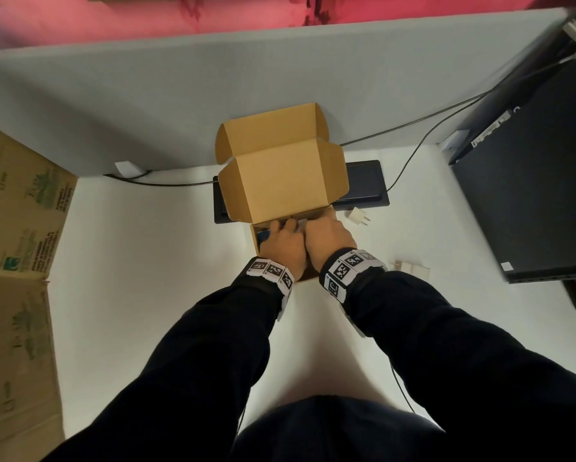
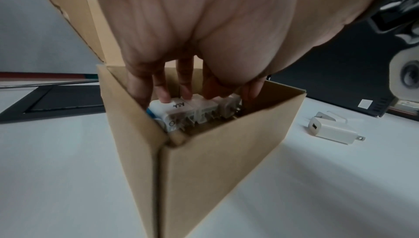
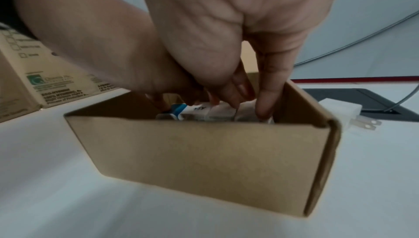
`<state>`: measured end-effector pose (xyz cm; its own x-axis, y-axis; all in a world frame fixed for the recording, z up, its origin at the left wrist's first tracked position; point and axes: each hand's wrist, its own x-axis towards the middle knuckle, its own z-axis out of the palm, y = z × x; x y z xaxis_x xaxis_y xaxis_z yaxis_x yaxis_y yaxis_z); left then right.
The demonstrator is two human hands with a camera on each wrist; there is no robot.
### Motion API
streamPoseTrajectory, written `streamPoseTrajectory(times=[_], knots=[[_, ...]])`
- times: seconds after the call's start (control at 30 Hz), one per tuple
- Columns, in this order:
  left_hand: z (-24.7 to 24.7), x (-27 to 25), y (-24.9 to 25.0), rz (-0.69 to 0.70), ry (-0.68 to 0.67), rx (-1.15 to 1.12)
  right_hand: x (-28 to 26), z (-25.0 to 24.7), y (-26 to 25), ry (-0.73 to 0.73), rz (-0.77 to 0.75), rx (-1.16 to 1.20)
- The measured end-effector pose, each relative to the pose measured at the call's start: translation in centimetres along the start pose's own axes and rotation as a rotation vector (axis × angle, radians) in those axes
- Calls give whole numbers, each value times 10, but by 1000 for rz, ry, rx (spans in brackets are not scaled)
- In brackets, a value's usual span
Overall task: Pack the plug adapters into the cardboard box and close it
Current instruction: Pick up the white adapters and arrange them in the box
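A brown cardboard box (image 1: 280,181) stands mid-table with its lid tipped up and back. Both hands reach into it side by side. Several white plug adapters (image 2: 181,112) stand packed in a row inside, and one has a blue part. My left hand (image 2: 174,96) touches their tops with straight fingertips. My right hand (image 3: 249,109) has thumb and forefinger either side of the rightmost adapter (image 2: 229,105) and pinches it. One white adapter (image 1: 358,217) lies on the table right of the box, and another (image 1: 411,269) lies nearer me.
A black recessed panel (image 1: 366,185) with cables lies behind the box. A dark computer case (image 1: 530,181) fills the right side. A large printed carton (image 1: 19,228) lies at the left. A grey partition (image 1: 146,105) closes the back of the white table (image 1: 146,261).
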<state>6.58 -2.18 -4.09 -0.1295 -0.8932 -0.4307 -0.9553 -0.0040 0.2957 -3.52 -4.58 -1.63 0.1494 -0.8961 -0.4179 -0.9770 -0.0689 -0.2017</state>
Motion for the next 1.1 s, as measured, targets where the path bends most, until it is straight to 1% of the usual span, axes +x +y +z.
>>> streamPoseTrajectory(times=[0.1,0.17,0.27,0.33,0.47,0.57,0.6,0.63,0.7,0.77,0.8,0.83,0.87,0.9,0.97,1.03,1.1], knots=[[1,-1,6,-24,-11,43,-3,2,2,-93,-33,-96],[2,-2,8,-34,-10,55,-6,2,5,-99,-70,-132],[3,-3,9,-16,6,104,-7,-1,12,-84,-82,-100],[5,-1,8,-6,-4,122,-7,1,17,-120,-95,-72],[6,3,7,2,-52,163,-10,15,23,-253,-122,-3],[6,2,7,1,-35,157,-9,16,27,-267,-125,58],[6,2,6,-2,-26,146,-10,14,28,-243,-142,96],[7,1,4,2,-13,136,-13,11,31,-185,-172,148],[10,0,2,31,9,127,-21,5,43,25,-221,290],[13,-2,-4,58,9,115,-29,1,62,253,-177,432],[15,-3,-7,71,7,109,-31,1,74,320,-130,461],[16,-5,-9,85,5,97,-34,1,88,331,-69,453],[16,-7,-11,98,5,79,-35,2,103,287,1,411],[16,-9,-13,107,11,56,-36,4,118,205,69,338],[15,-16,-13,122,37,15,-45,9,147,58,165,141],[14,-21,-16,131,97,-7,-53,14,166,-5,199,6],[13,-27,-18,132,173,16,-63,21,177,-36,208,-35]])
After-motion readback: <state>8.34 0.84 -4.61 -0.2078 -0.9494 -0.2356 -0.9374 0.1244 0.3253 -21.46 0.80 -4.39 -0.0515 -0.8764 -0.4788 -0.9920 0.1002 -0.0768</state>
